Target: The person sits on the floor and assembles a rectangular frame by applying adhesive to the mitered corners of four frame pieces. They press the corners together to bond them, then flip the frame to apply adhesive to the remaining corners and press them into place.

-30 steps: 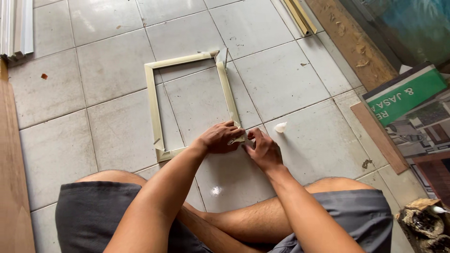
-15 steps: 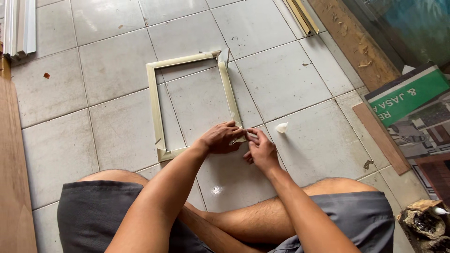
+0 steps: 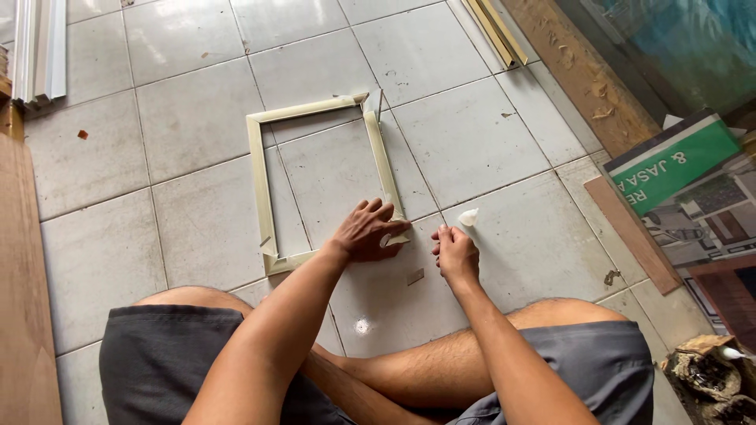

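Wooden frame corner hidden under flat-spread left hand; right hand pinches something unclear.

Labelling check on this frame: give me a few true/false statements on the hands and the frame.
1. The left hand rests on the near right corner of the wooden frame. True.
2. The right hand grips the frame. False: it is off the frame, over the floor tile to its right.
3. The frame stands upright against a wall. False: it lies flat on the floor.
4. A small white scrap lies just beyond the right hand. True.
5. The person sits cross-legged. True.
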